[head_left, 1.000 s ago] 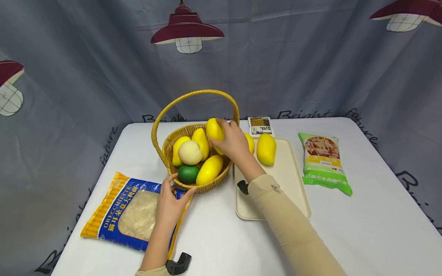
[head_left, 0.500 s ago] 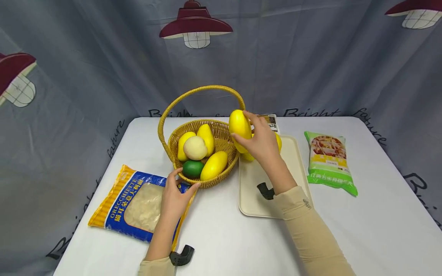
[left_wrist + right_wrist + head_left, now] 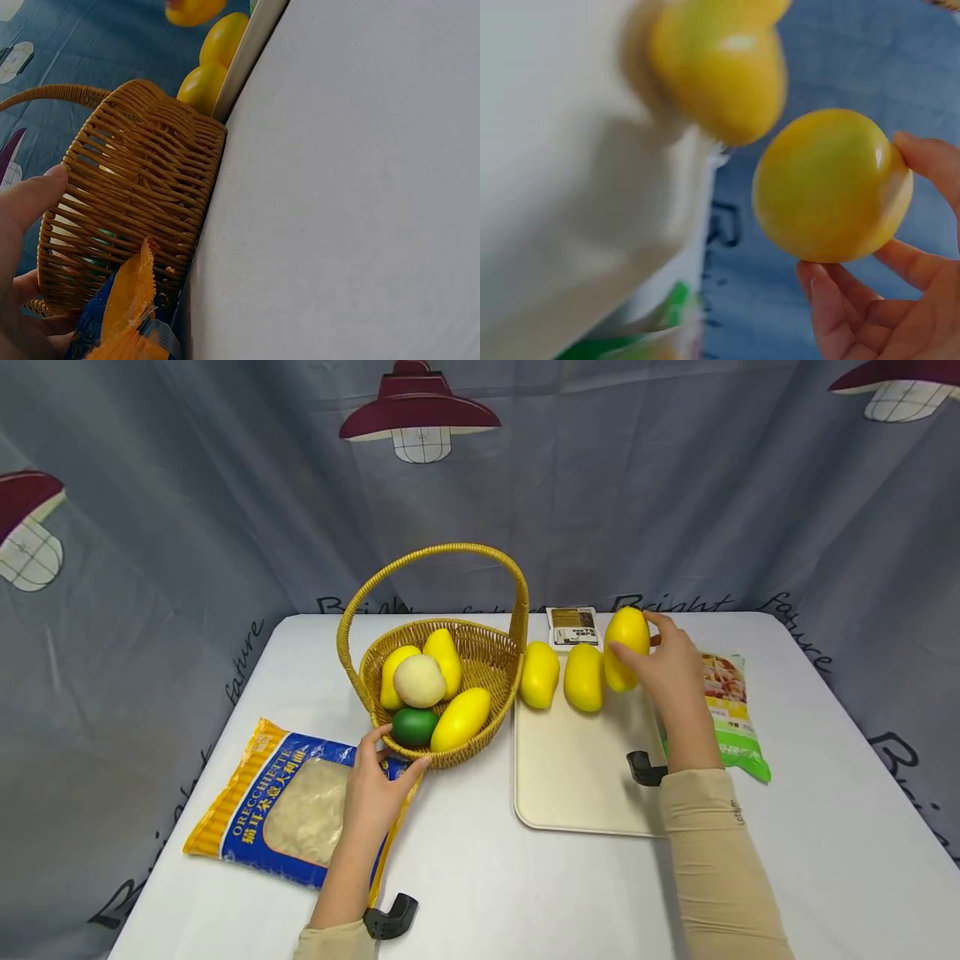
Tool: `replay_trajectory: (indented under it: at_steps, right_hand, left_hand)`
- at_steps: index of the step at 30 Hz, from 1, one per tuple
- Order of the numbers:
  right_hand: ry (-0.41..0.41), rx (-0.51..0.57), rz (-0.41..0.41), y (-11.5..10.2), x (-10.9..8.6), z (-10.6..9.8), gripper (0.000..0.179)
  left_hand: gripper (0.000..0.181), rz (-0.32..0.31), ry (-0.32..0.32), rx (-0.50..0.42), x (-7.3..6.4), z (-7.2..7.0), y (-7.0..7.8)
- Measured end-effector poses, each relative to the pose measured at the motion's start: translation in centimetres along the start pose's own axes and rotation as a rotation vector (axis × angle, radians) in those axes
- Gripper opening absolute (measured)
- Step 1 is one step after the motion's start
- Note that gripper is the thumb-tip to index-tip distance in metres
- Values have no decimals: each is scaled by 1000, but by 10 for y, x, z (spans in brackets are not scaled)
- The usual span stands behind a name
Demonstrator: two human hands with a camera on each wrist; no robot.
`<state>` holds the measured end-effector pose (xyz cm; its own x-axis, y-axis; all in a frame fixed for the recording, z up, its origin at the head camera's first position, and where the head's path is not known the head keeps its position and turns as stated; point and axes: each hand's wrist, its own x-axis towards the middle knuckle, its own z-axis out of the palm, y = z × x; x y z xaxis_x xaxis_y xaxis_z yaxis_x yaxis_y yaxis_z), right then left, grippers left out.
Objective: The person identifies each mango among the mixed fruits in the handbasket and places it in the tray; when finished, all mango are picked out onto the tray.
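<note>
In the head view my right hand [image 3: 675,672] holds a yellow mango [image 3: 627,647] over the back right corner of the cream tray [image 3: 585,777]. The right wrist view shows thumb and fingertips pinching that mango [image 3: 832,184] from opposite sides. Two more mangoes, one at the left [image 3: 539,675] and one beside it [image 3: 583,678], lie along the tray's back end. My left hand [image 3: 375,789] grips the near rim of the wicker basket [image 3: 480,647], its thumb [image 3: 37,195] against the weave. Inside are yellow mangoes [image 3: 461,720], a pale round fruit [image 3: 419,682] and a dark green fruit [image 3: 414,727].
A blue and yellow orecchiette bag [image 3: 300,810] lies at the left, partly under my left hand. The green food bag [image 3: 738,735] right of the tray is partly hidden by my right arm. A small brown and white packet [image 3: 573,628] lies behind the tray.
My right hand has lifted a mango out of the basket and carried it rightward over the tray, past the two mangoes there. My left hand has stayed at the basket rim.
</note>
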<state>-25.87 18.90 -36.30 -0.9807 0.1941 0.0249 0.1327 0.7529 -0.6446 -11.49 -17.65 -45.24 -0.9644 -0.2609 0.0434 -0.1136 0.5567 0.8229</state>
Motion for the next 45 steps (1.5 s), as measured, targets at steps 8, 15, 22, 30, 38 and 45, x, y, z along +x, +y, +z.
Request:
replay_trajectory:
  at_steps: [8, 15, 22, 30, 38, 45]
  right_hand:
    - [-184, -106, 186, 40, 21, 16, 92]
    - [-197, -135, 192, 47, 29, 26, 90]
    - [-184, -180, 193, 50, 33, 32, 90]
    - [-165, -173, 182, 50, 37, 35, 94]
    - [-155, -151, 146, 53, 34, 39, 98]
    - [-96, -131, 142, 44, 32, 33, 96]
  left_hand:
    - [82, 4, 1, -16, -4, 2, -2]
    - [87, 5, 3, -17, -4, 1, -2]
    - [87, -10, -3, -10, -6, 1, -2]
    - [82, -13, 3, -17, -3, 1, 1]
    - [80, -16, 5, -16, 0, 1, -1]
    - [80, -11, 11, -20, 1, 2, 0]
